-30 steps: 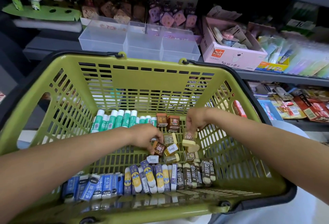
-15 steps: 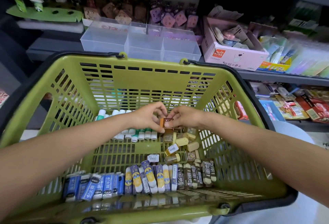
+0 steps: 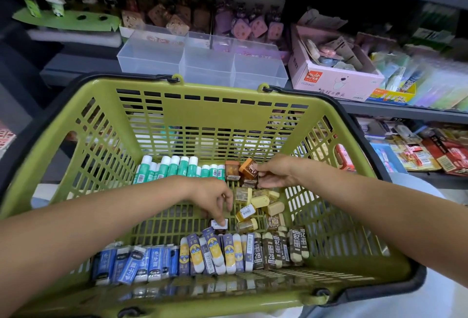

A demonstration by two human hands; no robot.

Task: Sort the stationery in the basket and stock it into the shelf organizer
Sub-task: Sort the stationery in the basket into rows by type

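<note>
Nearest row in the green basket (image 3: 76, 140) hasn't budged: blue erasers (image 3: 134, 263), yellow-character erasers (image 3: 215, 252), then the brown 2B erasers (image 3: 278, 247) lined along the near wall. Half a second back both hands met at the far side; now they've split. Left hand (image 3: 210, 198) has dropped toward the middle, fingertips pinching a small white-labelled eraser (image 3: 219, 224) on the basket floor. Right hand (image 3: 276, 172) stays farther back, gripping an orange-brown box eraser (image 3: 249, 168), tilted, beside the green glue sticks (image 3: 177, 168). Clear shelf organizer (image 3: 202, 64) sits on the shelf behind.
</note>
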